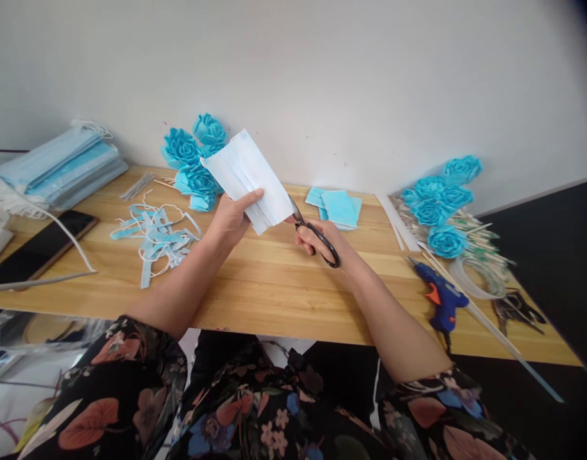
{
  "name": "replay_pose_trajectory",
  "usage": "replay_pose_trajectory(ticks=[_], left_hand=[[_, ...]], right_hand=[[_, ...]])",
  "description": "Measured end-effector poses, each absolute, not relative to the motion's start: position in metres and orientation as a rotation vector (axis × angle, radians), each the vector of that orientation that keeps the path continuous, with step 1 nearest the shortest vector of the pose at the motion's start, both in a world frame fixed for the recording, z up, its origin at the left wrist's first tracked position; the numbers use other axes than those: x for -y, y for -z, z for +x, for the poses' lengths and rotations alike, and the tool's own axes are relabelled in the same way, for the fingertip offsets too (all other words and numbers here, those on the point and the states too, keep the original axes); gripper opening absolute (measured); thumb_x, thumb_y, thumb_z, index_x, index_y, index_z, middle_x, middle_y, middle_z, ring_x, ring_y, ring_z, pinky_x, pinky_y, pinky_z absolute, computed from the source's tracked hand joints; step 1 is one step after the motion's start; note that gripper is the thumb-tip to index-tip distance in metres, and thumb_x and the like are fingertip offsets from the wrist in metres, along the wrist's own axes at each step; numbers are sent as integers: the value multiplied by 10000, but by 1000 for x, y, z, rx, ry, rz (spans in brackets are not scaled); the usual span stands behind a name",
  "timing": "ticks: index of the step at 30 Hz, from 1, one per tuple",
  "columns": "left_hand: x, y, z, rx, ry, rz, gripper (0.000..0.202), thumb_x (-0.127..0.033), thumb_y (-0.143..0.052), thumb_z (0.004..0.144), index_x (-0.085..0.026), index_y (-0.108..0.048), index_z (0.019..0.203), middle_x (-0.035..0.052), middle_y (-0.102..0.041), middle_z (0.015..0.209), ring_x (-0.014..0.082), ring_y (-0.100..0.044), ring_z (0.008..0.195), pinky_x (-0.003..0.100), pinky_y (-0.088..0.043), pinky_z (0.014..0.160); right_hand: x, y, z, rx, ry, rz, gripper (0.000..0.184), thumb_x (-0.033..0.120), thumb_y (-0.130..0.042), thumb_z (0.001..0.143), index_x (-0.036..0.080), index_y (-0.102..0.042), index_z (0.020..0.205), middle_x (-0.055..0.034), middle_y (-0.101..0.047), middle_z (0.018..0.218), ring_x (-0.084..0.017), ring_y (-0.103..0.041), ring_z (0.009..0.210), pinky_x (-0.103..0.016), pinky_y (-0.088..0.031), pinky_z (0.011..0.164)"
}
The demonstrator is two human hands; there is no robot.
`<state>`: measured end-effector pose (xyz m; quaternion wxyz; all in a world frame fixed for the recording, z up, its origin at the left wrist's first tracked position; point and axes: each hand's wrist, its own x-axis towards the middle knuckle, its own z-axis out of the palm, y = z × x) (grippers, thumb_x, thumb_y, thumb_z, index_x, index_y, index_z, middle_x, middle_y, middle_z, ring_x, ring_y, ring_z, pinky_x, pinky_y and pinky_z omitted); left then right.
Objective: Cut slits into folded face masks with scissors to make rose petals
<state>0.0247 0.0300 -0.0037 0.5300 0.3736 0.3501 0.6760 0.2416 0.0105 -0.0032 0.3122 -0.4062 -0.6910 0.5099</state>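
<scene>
Two hands [232,218] [332,235] (both full), one mask [249,171], one scissors [324,235]

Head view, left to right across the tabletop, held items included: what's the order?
Phone → pile of blue offcuts and loops → held mask sheet → cut blue pieces → blue glue gun → dark hand tool.

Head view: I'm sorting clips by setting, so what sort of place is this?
Probably a craft work area, though home or workshop I can't tell: the right hand holds scissors, and handmade-looking blue flowers and a glue gun lie on the wooden table.
</scene>
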Motion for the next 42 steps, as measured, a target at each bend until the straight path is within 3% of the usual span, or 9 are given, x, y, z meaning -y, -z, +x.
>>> replay_pose_trajectory(ticks=[7,21,30,42], left_hand=[[-29,4,24,-831,-1599,902,765,-421,-970,566,-161,-659,1214,135,-775,1149,407,-648,1287,515,-554,1098],[-29,3,25,-831,-1604,864,754,-387,-971,554,-159,-670,1206,135,-775,1170,402,-649,1285,505,-559,1089],[-29,3,24,-830,-1607,877,800,-399,-970,563,-169,-652,1260,137,-776,1165,404,-646,1291,517,-553,1099],[-31,4,23,-852,-1605,837,793,-367,-973,551,-180,-656,1254,129,-781,1168,390,-663,1271,499,-572,1078]], right_hand=[[-4,-9,242,1841,-1350,-1106,797,794,-632,800,142,-731,1248,-11,-615,722,-86,-442,519,-256,-369,514],[-9,-1,241,1786,-1337,-1164,809,774,-646,763,119,-747,1227,19,-561,630,-71,-411,441,-239,-333,437],[-7,-2,240,1797,-1327,-1156,752,803,-640,767,135,-773,1085,23,-543,592,-72,-418,437,-229,-326,410],[-2,-13,240,1767,-1323,-1252,698,695,-689,775,111,-778,1145,19,-570,561,-70,-438,427,-223,-305,424]])
